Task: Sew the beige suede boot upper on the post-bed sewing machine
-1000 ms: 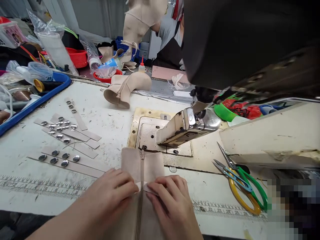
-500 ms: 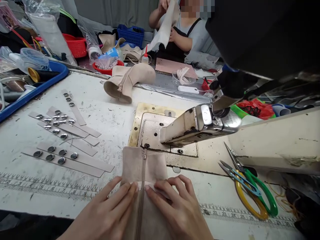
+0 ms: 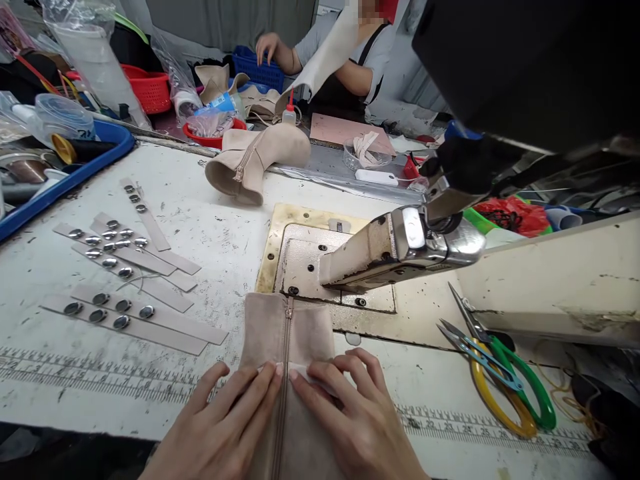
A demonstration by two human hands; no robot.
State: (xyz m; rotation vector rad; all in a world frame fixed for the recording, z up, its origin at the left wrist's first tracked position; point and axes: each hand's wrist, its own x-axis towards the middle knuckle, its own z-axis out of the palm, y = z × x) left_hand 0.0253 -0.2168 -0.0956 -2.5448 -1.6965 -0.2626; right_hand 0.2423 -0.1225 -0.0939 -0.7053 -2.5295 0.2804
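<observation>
A beige suede boot upper (image 3: 264,333) lies in front of me, its zipper (image 3: 287,340) running down the middle and the zipper pull near the far edge. Left of the zipper, my left hand (image 3: 225,417) presses its closed fingertips onto the material, with the thumb hidden. My right hand (image 3: 353,407) grips the upper just right of the zipper, thumb and forefinger close together. A pale strip shows under the fingertips of both hands. Just beyond the upper sits the sewing machine's metal plate (image 3: 300,250), with its projecting arm (image 3: 370,253).
Several beige straps with round metal studs (image 3: 145,267) lie at left. A zipped boot upper (image 3: 273,157) rests farther back. Two pairs of scissors (image 3: 493,373) lie at right, near the printed ruler (image 3: 450,427). A blue tray (image 3: 113,133) stands far left. A co-worker (image 3: 350,67) handles pale material opposite.
My left hand has shifted slightly right, its fingertips closer to the zipper. My right hand stays nearly still. The co-worker has lowered the pale material, one hand now reaching out to the left.
</observation>
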